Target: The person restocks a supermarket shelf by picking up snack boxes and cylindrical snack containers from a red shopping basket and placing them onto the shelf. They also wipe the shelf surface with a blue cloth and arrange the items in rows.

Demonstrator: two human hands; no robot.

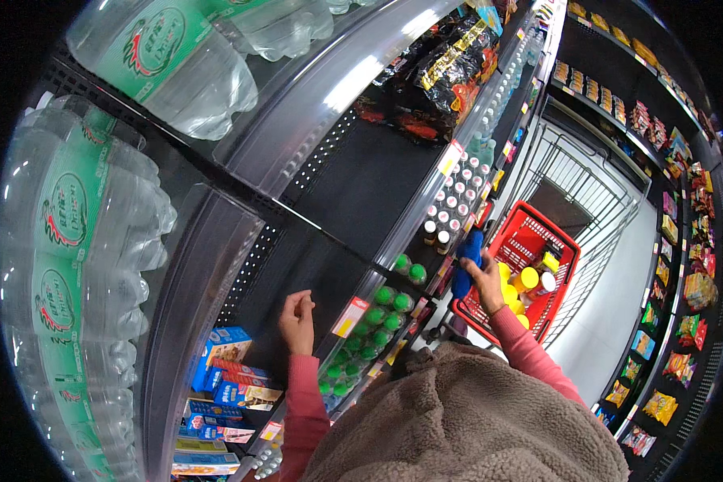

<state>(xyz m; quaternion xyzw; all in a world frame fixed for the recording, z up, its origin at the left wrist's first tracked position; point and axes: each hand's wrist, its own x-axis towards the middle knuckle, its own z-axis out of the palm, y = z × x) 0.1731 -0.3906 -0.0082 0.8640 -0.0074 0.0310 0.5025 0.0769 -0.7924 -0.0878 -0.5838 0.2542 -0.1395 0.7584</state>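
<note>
My left hand (297, 320) hovers over the dark shelf board (313, 265), its fingertips bent together and nothing visible in them. Below and left of it lie several blue snack boxes (235, 382). My right hand (485, 281) has its fingers on a dark blue cloth-like item (468, 262) at the left edge of a red plastic shopping basket (567, 289). Inside the basket are several yellow-lidded containers (525, 279), a white-lidded container (546, 282) and a small yellow box (550, 261).
A wire shopping cart (578, 175) stands around the basket. Large plastic drink bottles (78, 205) fill the left shelves. Green-capped bottles (375, 314) and white-capped bottles (452, 211) stand on a lower shelf. Black bags (440, 78) lie on the shelf farther up. Snack packets (660, 406) line the right shelves.
</note>
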